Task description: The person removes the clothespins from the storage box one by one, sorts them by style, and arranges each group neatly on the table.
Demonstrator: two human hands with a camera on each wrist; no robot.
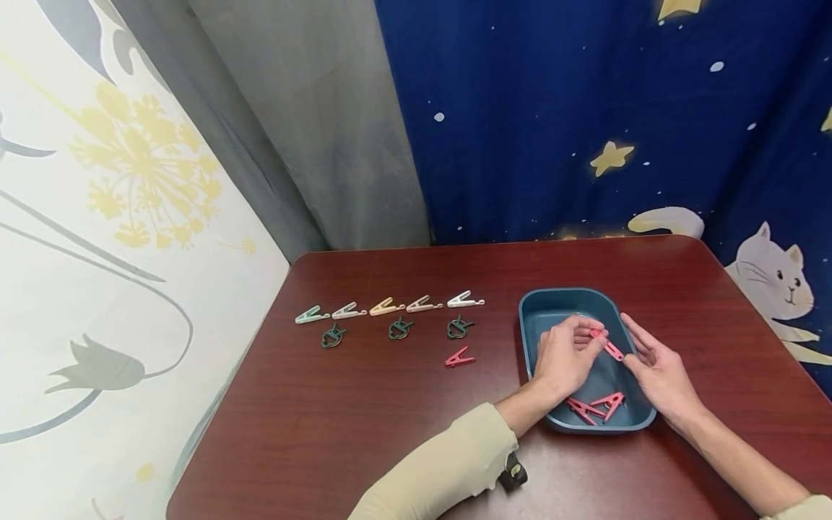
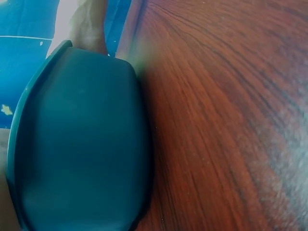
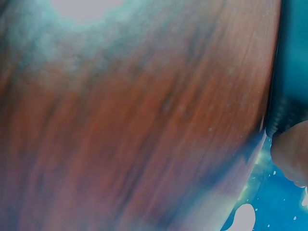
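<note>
Over the dark teal bin (image 1: 533,318), my left hand (image 1: 564,359) pinches one end of a pink clothespin (image 1: 612,350) between thumb and fingertips. My right hand (image 1: 663,372) is at the bin's right wall, fingers along the outside and thumb over the rim, its tip right at the clothespin's lower end. In the right wrist view a finger (image 3: 291,151) lies close against the bin's outer side. Two more pink clothespins, one on the left (image 1: 583,412) and one on the right (image 1: 609,406), lie on the bin's floor near the front.
Left of the bin, a row of clothespins includes mint (image 1: 312,314), yellow (image 1: 386,307) and white (image 1: 464,300) ones. Below it lie three dark green ring-shaped clips (image 1: 399,329), then a lone pink clothespin (image 1: 459,357). Curtains (image 1: 520,144) hang behind the reddish-brown table (image 1: 364,426).
</note>
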